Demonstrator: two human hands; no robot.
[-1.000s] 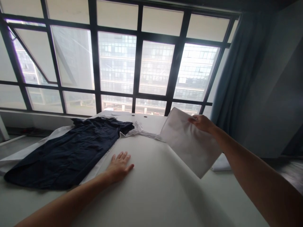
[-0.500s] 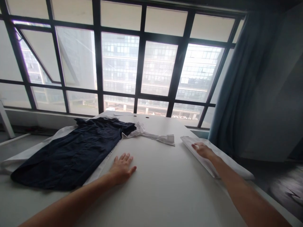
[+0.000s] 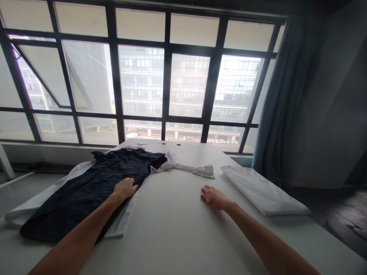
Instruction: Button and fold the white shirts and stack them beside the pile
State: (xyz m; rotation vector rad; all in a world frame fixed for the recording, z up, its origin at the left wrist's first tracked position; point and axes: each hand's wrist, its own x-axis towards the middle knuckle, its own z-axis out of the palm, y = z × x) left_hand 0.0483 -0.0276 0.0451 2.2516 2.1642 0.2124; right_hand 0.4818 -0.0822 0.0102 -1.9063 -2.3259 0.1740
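Observation:
A navy shirt (image 3: 77, 198) lies spread on the left of the table, on top of a white shirt (image 3: 116, 228). One white sleeve (image 3: 197, 170) stretches out to the right past the navy collar end. My left hand (image 3: 125, 188) is over the right edge of the navy shirt, fingers loosely bent, with no cloth visibly gripped. My right hand (image 3: 214, 198) is at the middle right of the table, low over its surface. Its fingers are loosely extended and hold nothing. To its right rests a folded white garment (image 3: 265, 191).
The white table (image 3: 172, 236) reaches toward a large black-framed window (image 3: 166, 84). Two dark round holes sit near its far edge. A blue-grey curtain (image 3: 282, 110) hangs at the right. A blurred pale item (image 3: 348, 225) lies beyond the table's right side.
My left hand has moved from the bare table left and forward onto the navy shirt. My right hand has left the folded white garment and moved left over the table.

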